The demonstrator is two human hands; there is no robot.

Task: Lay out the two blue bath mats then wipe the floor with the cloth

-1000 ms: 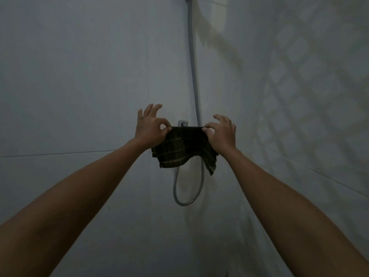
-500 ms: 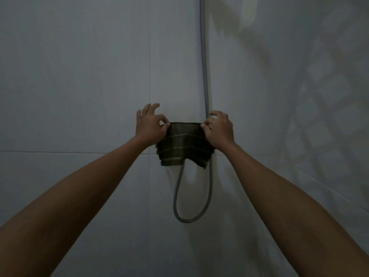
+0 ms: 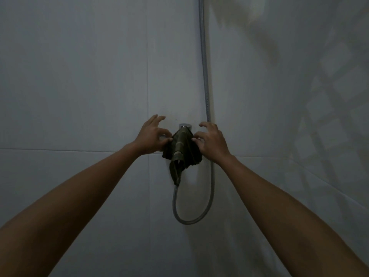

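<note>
A dark checked cloth (image 3: 180, 150) hangs draped over a chrome tap (image 3: 185, 126) on the tiled wall, bunched into folds with a tail pointing down. My left hand (image 3: 152, 137) is at the cloth's left edge, thumb and forefinger pinching it, other fingers spread. My right hand (image 3: 211, 140) is at the right edge, fingertips touching the fabric, fingers spread. Neither blue bath mat is in view, nor is the floor.
A grey shower hose (image 3: 205, 76) runs down the wall just right of the tap and loops below it (image 3: 191, 221). Pale wall tiles (image 3: 79, 86) fill the view, with a corner to a right-hand wall (image 3: 299, 96) carrying lattice shadows.
The cloth was held stretched flat between both hands; now it is draped and bunched over the tap, and both hands have loosened with fingers spreading at its sides.
</note>
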